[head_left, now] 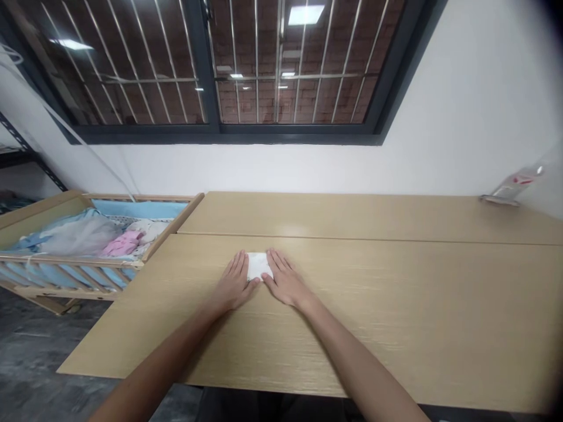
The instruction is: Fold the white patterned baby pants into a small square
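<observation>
A small white rectangular piece point(258, 265), which looks like folded tissue or cloth, lies flat on the wooden table point(396, 305). My left hand point(236, 282) rests along its left edge, palm down with the fingers stretched out. On the opposite side, my right hand point(285, 279) lies flat at the right edge, its thumb reaching over the lower right corner. Both hands are open and touch the white piece from the sides without gripping it. The fingers partly cover its side edges.
To the left stands a wooden crib point(173, 231) with blue lining, holding a pink cloth point(124, 242) and pale bedding. A clear bottle-like object point(516, 183) leans at the table's far right corner. A barred window point(215, 133) is above the table, and a seam crosses the tabletop.
</observation>
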Demonstrator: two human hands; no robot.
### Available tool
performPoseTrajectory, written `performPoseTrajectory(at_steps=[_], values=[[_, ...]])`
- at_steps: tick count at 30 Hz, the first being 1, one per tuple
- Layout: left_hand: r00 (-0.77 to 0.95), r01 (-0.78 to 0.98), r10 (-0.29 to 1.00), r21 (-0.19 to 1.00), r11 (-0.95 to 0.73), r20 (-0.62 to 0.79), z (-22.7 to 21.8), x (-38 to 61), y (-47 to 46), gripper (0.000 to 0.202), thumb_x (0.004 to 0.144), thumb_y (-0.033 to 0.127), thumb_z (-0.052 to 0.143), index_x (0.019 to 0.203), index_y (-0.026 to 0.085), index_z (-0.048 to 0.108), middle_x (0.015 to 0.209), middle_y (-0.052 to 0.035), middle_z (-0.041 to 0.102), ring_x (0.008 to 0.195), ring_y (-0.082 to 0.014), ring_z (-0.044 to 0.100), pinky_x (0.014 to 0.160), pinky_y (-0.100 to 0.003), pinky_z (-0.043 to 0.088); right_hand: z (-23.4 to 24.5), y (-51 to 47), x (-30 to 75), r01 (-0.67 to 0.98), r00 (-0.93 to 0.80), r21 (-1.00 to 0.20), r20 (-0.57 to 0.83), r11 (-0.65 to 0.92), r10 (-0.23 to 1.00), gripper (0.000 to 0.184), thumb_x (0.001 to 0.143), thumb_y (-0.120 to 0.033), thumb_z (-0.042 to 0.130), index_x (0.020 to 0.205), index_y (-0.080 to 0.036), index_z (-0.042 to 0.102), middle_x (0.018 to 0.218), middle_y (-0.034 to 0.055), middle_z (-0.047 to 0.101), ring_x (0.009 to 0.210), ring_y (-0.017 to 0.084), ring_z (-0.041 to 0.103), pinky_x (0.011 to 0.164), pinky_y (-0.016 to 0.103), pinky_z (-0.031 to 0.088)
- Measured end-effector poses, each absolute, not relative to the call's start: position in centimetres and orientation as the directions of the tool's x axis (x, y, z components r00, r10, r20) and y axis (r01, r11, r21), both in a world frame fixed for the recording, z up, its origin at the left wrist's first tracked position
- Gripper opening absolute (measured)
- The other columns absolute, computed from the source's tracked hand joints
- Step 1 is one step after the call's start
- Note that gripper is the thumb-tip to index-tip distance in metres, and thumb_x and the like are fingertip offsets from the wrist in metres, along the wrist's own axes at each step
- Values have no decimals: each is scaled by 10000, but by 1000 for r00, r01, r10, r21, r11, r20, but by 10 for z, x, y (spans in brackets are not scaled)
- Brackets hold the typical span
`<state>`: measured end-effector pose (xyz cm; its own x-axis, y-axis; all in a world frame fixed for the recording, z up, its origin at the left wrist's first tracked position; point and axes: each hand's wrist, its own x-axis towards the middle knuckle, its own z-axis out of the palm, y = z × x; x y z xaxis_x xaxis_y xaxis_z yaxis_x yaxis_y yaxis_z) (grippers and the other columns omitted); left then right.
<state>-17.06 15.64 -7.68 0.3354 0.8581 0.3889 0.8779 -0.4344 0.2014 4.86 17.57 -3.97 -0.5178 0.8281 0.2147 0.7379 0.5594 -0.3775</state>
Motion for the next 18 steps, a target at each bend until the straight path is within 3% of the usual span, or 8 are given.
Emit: performPoseTrajectory(at_steps=[4, 7, 9, 12, 18], values=[[397, 848, 786, 139, -512, 473, -65, -173, 156, 847, 995, 611, 383, 1597, 60, 155, 1649, -265, 211, 1545, -376, 179, 1215, -560, 258, -36, 175, 54, 708, -547, -355, 270, 610, 792, 775, 1027, -556, 356, 1622, -95, 171, 1678, 198, 148, 1572, 299, 74, 1247, 534, 164], [501, 789, 734, 106, -605, 459, -54, -178, 156, 783, 975, 598, 456, 1580, 137, 269, 1613, -209, 352, 1512, -355, 295, 1203, -531, 277, -30, 176, 60, 646, -617, -318, 317, 694, 720, 780, 972, -490, 507, 1611, -133, 238, 1681, 188, 166, 1563, 325, 103, 1240, 539, 162], [510, 772, 742, 150, -618, 435, -51, -181, 157, 741, 961, 593, 493, 1552, 173, 335, 1540, -188, 476, 1434, -342, 430, 1167, -521, 328, -26, 177, 63, 619, -651, -320, 301, 717, 697, 749, 929, -392, 554, 1597, -174, 293, 1660, 171, 255, 1539, 324, 196, 1230, 545, 171], [461, 770, 774, 238, -592, 435, -54, -183, 161, 729, 917, 569, 570, 1511, 182, 397, 1470, -186, 552, 1339, -345, 528, 1129, -527, 369, -25, 182, 66, 621, -664, -342, 248, 705, 706, 786, 856, -293, 570, 1591, -190, 311, 1623, 160, 347, 1509, 313, 266, 1217, 554, 165], [446, 756, 772, 272, -596, 452, -57, -185, 169, 547, 881, 282, 566, 1416, 194, 492, 1409, -155, 605, 1286, -305, 569, 1088, -495, 413, -36, 194, 63, 610, -583, -457, 295, 648, 757, 712, 825, -177, 535, 1527, -195, 412, 1573, 143, 433, 1458, 290, 362, 1173, 516, 263]])
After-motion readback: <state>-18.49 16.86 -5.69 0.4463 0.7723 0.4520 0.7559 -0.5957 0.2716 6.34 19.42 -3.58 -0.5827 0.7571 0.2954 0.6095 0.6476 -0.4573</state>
